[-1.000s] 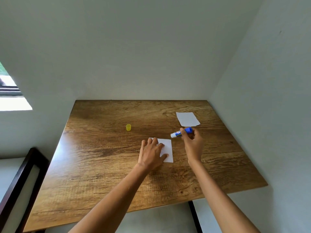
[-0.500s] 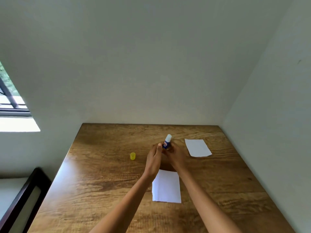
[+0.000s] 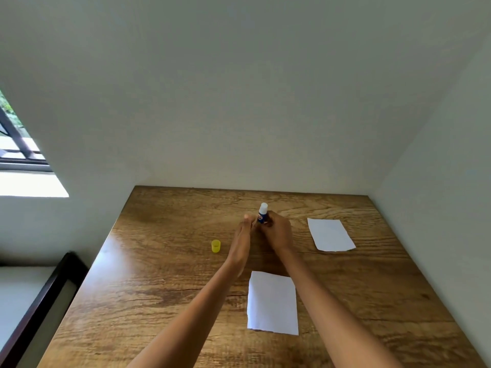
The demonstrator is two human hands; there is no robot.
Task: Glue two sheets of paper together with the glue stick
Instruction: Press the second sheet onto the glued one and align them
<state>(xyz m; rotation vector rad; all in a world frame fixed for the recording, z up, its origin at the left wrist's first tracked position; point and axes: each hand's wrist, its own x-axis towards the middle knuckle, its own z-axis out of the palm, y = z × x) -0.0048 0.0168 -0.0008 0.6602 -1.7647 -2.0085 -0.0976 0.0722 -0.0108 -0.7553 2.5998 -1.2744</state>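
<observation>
Glue stick, cylindrical, perhaps plastic

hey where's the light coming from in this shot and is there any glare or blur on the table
Head view: daylight enters from the window at left; a soft sheen of glare lies on the table near its left edge. The glue stick and both sheets look reasonably sharp; wide-angle distortion splays the walls outward.

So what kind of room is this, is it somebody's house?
Probably a plain room at home, though I can't be sure. A wooden table is pushed into a corner of bare white walls, with a window on the left. Someone is crafting there with a glue stick and paper.
</observation>
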